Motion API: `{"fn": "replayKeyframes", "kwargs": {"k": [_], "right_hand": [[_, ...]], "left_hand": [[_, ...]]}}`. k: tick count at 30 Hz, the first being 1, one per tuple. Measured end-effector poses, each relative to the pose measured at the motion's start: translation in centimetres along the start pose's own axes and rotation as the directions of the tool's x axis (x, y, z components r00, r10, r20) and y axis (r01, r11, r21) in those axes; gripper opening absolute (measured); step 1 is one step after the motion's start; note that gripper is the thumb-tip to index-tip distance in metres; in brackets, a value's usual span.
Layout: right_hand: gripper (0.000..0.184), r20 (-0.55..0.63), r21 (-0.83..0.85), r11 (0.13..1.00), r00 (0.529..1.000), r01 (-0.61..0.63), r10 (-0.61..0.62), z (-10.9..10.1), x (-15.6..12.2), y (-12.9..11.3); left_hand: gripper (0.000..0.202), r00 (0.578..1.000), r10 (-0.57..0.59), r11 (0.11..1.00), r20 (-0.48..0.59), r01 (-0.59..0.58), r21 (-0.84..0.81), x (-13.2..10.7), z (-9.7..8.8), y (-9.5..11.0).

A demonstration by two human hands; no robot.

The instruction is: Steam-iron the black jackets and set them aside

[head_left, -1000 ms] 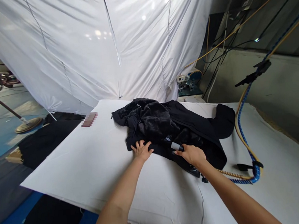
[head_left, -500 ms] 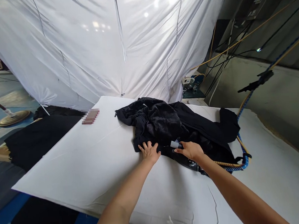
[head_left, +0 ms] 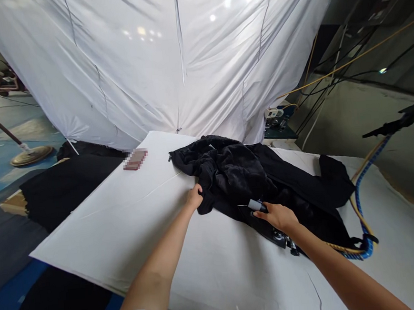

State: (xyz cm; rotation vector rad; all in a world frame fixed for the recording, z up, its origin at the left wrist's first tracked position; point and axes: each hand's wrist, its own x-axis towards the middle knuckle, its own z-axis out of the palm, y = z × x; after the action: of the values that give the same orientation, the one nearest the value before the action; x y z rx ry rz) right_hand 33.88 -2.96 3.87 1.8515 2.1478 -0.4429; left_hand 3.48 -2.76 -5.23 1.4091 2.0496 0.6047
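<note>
A black jacket (head_left: 234, 164) lies spread and rumpled across the white padded table (head_left: 143, 212), its shiny lining partly facing up. At its near left edge, my left hand (head_left: 195, 197) is closed on the fabric, fingers curled over the cloth. My right hand (head_left: 279, 215) is wrapped round the grey and black handle of a steam iron (head_left: 257, 205). The iron rests over the jacket's near edge, its dark soleplate partly hidden by my hand and hard to tell from the black cloth.
A blue and yellow hose (head_left: 361, 200) runs from the iron up to a black clamp (head_left: 401, 119) at the right. A pixelated reddish object (head_left: 135, 159) lies at the table's far left. Black cloth (head_left: 73, 184) is heaped beyond the left edge. White sheeting (head_left: 172, 72) hangs behind.
My left hand has gone from lying spread on the cloth to gripping the jacket's edge, a little farther up. My right hand still holds the iron. The whole view has shifted slightly.
</note>
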Motion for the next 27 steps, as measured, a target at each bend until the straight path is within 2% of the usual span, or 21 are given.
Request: {"fn": "replayKeyframes", "kwargs": {"k": [3,5,7,8,13,19,27], "right_hand": [[0.062,0.002,0.001,1.0,1.0,-0.01,0.01,-0.1,-0.1,-0.3],[0.061,-0.003,0.002,1.0,1.0,-0.026,0.026,-0.2,-0.2,-0.6],[0.061,0.001,-0.005,0.999,0.999,-0.047,0.047,-0.2,-0.3,-0.8],[0.061,0.006,-0.011,0.998,0.998,-0.058,0.058,-0.1,-0.3,-0.9],[0.062,0.025,-0.051,0.997,0.998,-0.061,0.062,0.1,-0.3,-1.4],[0.066,0.02,-0.084,0.996,1.0,-0.02,0.022,0.1,0.9,-3.5],[0.065,-0.004,-0.119,0.993,1.0,-0.004,0.004,-0.4,3.1,-7.6]], "left_hand": [[0.034,0.976,0.204,0.978,0.071,-0.206,0.026,1.3,0.2,0.4],[0.041,0.912,0.396,0.912,0.107,-0.404,0.071,2.3,0.0,0.6],[0.052,0.85,0.506,0.844,0.144,-0.523,0.121,3.6,-0.2,0.8],[0.057,0.849,0.505,0.84,0.157,-0.525,0.135,4.2,-0.3,0.7],[0.074,0.914,0.369,0.919,0.166,-0.386,0.084,6.9,0.1,-0.1],[0.078,0.904,0.385,0.915,0.188,-0.4,0.052,8.2,0.2,-1.4],[0.074,0.918,0.372,0.926,0.142,-0.377,0.012,8.4,0.4,-1.1]]}}
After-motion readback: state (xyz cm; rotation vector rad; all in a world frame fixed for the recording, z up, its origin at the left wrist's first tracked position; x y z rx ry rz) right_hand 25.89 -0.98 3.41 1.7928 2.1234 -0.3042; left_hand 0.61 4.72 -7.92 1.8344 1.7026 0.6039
